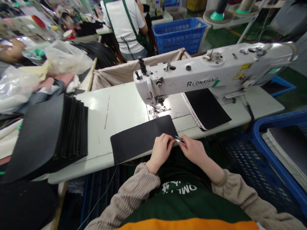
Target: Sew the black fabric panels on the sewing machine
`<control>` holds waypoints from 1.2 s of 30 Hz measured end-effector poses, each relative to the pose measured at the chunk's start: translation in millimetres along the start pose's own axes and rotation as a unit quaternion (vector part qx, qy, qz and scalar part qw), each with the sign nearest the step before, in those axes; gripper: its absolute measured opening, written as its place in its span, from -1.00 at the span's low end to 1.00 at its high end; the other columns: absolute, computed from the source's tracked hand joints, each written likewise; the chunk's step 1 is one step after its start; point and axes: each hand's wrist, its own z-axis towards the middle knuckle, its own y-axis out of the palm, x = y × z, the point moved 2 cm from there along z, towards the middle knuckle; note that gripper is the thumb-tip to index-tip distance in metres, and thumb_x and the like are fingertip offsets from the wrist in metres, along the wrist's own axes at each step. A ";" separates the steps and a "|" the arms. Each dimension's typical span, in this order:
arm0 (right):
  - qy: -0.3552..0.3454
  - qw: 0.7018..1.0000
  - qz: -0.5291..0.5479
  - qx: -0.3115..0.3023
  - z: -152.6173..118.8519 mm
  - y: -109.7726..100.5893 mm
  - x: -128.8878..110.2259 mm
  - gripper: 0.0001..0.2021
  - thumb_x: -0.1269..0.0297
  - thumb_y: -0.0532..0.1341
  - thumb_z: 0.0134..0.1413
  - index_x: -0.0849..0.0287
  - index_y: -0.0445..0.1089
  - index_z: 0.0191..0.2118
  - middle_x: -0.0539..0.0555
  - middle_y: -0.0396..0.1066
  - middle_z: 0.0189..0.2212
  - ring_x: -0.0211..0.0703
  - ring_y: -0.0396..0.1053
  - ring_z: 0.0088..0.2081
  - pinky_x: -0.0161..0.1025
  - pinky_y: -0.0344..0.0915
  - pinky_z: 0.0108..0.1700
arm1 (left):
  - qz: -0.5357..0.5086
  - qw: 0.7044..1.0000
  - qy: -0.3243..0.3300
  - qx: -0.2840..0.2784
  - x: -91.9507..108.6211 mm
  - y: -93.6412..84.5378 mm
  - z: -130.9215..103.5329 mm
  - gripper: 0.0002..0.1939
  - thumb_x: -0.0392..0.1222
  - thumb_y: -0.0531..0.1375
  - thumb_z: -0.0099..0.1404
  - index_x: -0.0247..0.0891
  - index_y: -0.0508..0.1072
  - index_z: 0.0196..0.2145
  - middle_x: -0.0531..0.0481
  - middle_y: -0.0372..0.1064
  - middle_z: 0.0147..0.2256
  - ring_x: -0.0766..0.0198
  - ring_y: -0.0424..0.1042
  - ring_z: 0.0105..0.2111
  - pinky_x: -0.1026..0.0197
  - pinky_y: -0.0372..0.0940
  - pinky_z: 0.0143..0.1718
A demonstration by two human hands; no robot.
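A black rectangular panel (141, 135) lies on the sewing table's front edge, just below the needle area of a white sewing machine (177, 76). My left hand (161, 149) pinches the panel's near right corner, fingers pressed together. Close beside it, my right hand (193, 149) is closed around small thread snips (179, 140), whose metal blades point left at that corner. Any thread between the blades is too small to make out. Under the machine arm, to the right, rests a stack of black panels (207, 108) with pale edges.
A tall pile of black panels (45, 134) stands on the table's left end. At right is a blue crate (261, 134) holding more panels. Plastic bags and scraps (67, 57) crowd the far left. Behind the machine are another blue basket (179, 35) and a person in a white shirt (124, 25).
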 end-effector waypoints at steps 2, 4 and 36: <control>0.005 1.000 -0.020 0.001 2.4 1.0 -1.6 -0.74 0.10 0.02 0.36 0.11 0.31 -0.27 0.01 0.50 -0.46 -0.16 0.43 -0.46 -0.23 -0.11 -0.47 | -0.006 1.000 0.003 0.002 1.7 1.3 0.2 -0.91 -0.23 0.11 0.43 -0.23 0.37 -0.27 0.00 0.39 -0.24 0.19 0.36 -0.19 0.11 0.19 -0.14; 0.008 0.999 -0.031 0.004 3.0 1.4 -0.9 -0.73 0.11 0.00 0.37 0.10 0.32 -0.30 0.00 0.49 -0.48 -0.16 0.43 -0.47 -0.23 -0.11 -0.48 | -0.021 1.000 0.009 0.007 0.7 -3.2 -2.1 -0.90 -0.24 0.09 0.44 -0.23 0.37 -0.26 -0.02 0.39 -0.24 0.19 0.36 -0.17 0.12 0.21 -0.12; -0.028 0.904 0.426 -0.006 45.5 -71.0 -38.2 -0.71 -0.01 0.26 0.11 0.15 0.42 -0.35 -0.05 0.25 -0.50 -0.27 0.16 -0.48 -0.33 0.08 -0.50 | -0.407 0.825 -0.312 0.237 -77.4 -215.2 -139.1 -0.67 0.05 0.35 0.11 -0.24 0.42 -0.36 0.11 0.30 -0.48 0.38 0.25 -0.54 0.39 0.13 -0.55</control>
